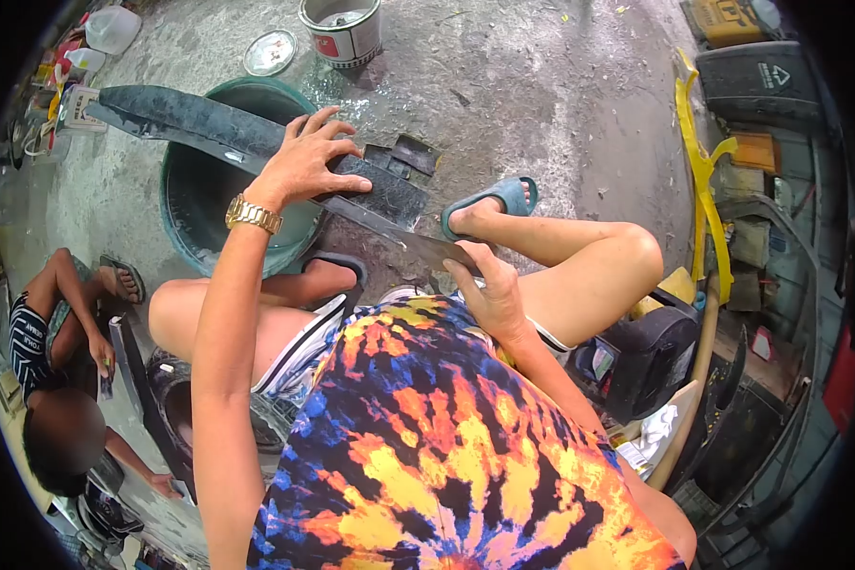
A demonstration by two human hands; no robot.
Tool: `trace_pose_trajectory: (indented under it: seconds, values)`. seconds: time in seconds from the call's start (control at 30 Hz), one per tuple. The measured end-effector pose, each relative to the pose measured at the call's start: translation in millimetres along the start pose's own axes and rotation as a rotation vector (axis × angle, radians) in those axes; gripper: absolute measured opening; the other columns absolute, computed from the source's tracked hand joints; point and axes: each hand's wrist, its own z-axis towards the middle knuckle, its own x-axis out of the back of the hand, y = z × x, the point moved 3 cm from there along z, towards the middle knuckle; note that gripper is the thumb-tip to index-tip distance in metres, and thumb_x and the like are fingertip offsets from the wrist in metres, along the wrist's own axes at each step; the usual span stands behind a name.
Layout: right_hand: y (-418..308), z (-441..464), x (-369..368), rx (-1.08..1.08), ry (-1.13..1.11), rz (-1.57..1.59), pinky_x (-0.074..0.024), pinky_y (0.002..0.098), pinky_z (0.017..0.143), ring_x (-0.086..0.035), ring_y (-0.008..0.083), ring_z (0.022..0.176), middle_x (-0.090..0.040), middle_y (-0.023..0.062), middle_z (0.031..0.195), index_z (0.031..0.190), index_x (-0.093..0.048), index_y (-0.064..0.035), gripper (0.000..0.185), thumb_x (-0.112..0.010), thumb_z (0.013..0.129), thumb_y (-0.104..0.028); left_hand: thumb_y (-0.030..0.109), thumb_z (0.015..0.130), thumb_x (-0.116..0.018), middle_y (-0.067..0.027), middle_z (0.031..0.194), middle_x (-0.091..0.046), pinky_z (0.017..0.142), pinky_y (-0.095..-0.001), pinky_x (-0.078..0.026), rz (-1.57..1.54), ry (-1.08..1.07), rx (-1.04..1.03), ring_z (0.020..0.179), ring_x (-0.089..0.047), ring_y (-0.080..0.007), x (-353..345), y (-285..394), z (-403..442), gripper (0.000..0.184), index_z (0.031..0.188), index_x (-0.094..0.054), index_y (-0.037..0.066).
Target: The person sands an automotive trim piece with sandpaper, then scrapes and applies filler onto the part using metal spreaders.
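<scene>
A long dark plastic panel (204, 130), scuffed and wet-looking, lies slanted across the rim of a green tub (168, 204). My left hand (304, 163), with a gold watch at the wrist, rests on the panel's middle, fingers and thumb spread. Near my lap, my right hand (489, 290) pinches the narrow near end of the panel between thumb and fingers. A wider dark section (389, 190) with small tabs juts out beyond my left hand. Liquid shows inside the tub, partly hidden by my forearm and the panel.
A paint bucket (351, 47) and a round lid (270, 53) stand past the tub. To the left, a person (52, 332) sits beside dark parts. On the right are a yellow strap (698, 171), a black bin (760, 85) and clutter.
</scene>
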Motion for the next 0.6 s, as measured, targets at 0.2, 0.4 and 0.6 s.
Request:
trace_pose_trajectory:
  seconds: [0.2, 0.4, 0.6]
  values:
    - [-0.9, 2.5, -0.4, -0.004, 0.0, 0.006, -0.0535, 0.0379, 0.067, -0.069, 0.0347, 0.078, -0.069, 0.0184, 0.087, 0.111, -0.06, -0.0029, 0.03, -0.073, 0.084, -0.002, 0.066, 0.076, -0.07, -0.007, 0.142, -0.054, 0.12, -0.05, -0.016, 0.0, 0.0, 0.004, 0.148, -0.024, -0.0281, -0.3, 0.5, 0.7, 0.061, 0.109, -0.073, 0.015]
    - [0.0, 2.4, -1.0, -0.017, -0.018, -0.007, -0.0536, 0.0381, 0.068, -0.069, 0.0347, 0.079, -0.069, 0.0183, 0.087, 0.112, -0.059, -0.003, 0.03, -0.073, 0.085, -0.002, 0.066, 0.075, -0.07, -0.0069, 0.142, -0.054, 0.12, -0.0501, -0.017, 0.008, 0.009, -0.006, 0.148, -0.024, -0.0281, -1.7, -0.4, 1.1, 0.06, 0.108, -0.073, 0.015]
    - [-1.3, 3.5, -1.3, -0.024, -0.015, 0.003, -0.0539, 0.038, 0.069, -0.069, 0.0344, 0.08, -0.069, 0.0184, 0.088, 0.112, -0.059, -0.0033, 0.03, -0.073, 0.085, -0.002, 0.066, 0.076, -0.07, -0.0064, 0.142, -0.054, 0.12, -0.0499, -0.017, -0.001, 0.003, -0.004, 0.148, -0.023, -0.0279, -0.1, -0.6, 1.7, 0.06, 0.108, -0.073, 0.015]
